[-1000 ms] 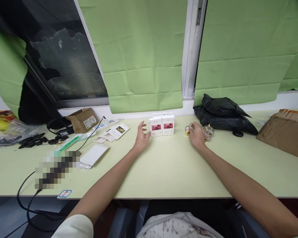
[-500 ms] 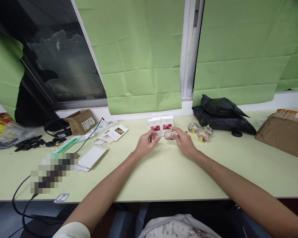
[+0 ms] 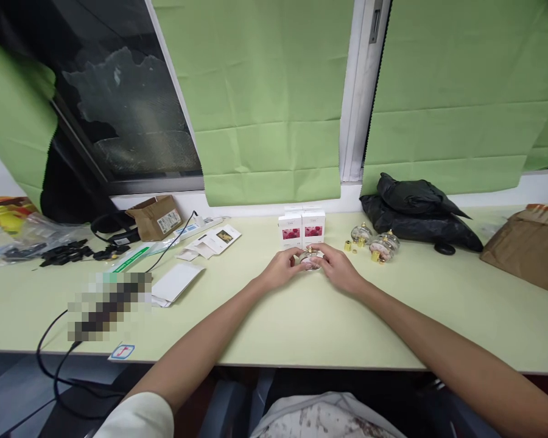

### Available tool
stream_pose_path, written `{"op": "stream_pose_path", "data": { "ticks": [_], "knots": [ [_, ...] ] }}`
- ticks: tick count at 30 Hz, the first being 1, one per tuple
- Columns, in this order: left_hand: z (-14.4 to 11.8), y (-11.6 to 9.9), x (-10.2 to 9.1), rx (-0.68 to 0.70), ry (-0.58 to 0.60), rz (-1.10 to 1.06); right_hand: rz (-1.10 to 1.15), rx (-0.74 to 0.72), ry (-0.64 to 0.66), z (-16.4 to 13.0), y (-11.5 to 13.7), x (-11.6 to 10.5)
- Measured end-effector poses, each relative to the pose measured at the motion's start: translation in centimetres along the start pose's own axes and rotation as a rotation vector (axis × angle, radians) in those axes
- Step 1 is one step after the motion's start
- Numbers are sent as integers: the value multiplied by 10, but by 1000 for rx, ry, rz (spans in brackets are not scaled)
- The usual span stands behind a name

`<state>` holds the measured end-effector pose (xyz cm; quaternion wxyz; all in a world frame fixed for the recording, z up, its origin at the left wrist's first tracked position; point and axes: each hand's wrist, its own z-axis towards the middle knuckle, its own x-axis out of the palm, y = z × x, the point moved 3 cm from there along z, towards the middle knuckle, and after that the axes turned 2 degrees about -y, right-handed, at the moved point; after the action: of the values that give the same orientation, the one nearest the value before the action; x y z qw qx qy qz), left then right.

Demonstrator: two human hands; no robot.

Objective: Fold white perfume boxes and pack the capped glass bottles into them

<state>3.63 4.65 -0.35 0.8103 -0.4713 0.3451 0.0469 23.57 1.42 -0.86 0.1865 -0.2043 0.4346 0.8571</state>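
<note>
Between both my hands is a round glass perfume bottle (image 3: 309, 260) with a gold top, in front of the white boxes. My left hand (image 3: 281, 268) is closed on the bottle's left side, fingertips at its edge. My right hand (image 3: 340, 267) grips its right side, with fingers over the upper part. Just behind stand small white boxes (image 3: 302, 232) with pink flower pictures. To the right are more round glass bottles (image 3: 384, 246), another bottle (image 3: 361, 233) behind them, and small gold caps (image 3: 347, 245) on the table.
Black plastic bags (image 3: 418, 210) lie at the back right, beside a large cardboard box (image 3: 527, 246). On the left are flattened white cartons (image 3: 178, 283), an open brown box (image 3: 155, 218), a power strip (image 3: 205, 222) and black cables (image 3: 41, 340). Green curtains (image 3: 265, 109) hang behind the table (image 3: 274, 331).
My left hand has moved in to the perfume bottle, which my right hand alone held before. The bottle is now nearer to me, between both hands. The view has shifted slightly.
</note>
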Motion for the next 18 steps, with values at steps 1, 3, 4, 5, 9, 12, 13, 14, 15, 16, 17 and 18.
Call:
{"op": "stream_pose_path", "data": {
  "ticks": [1, 3, 4, 5, 9, 12, 13, 14, 15, 16, 17, 18],
  "knots": [
    [0, 0, 0, -1, 2, -3, 11, 6, 3, 0, -1, 0],
    [0, 1, 1, -7, 2, -5, 38, 30, 18, -1, -2, 1],
    [0, 2, 1, -12, 3, -5, 55, 50, 30, -1, -2, 1],
    [-1, 3, 2, -17, 5, -4, 72, 74, 43, -2, -3, 2],
    [-1, 6, 3, -28, 8, -2, 115, 137, 69, -3, -6, 3],
    [-1, 6, 3, -25, 4, 12, 137, 141, 67, -3, -5, 2],
    [-1, 6, 3, -23, 3, 19, 147, 146, 72, -3, -5, 2],
    [-1, 5, 3, -21, 4, 25, 158, 154, 79, -3, -4, 1],
    [-1, 5, 3, -19, 4, 29, 172, 163, 90, -3, -3, 0],
    [-2, 4, 3, -17, 4, 32, 189, 171, 104, -3, -2, -1],
    [-2, 4, 3, -15, 3, 33, 209, 178, 118, -4, 0, -2],
    [-2, 4, 2, -16, 2, 35, 227, 182, 127, -3, 1, -4]
  ]
}}
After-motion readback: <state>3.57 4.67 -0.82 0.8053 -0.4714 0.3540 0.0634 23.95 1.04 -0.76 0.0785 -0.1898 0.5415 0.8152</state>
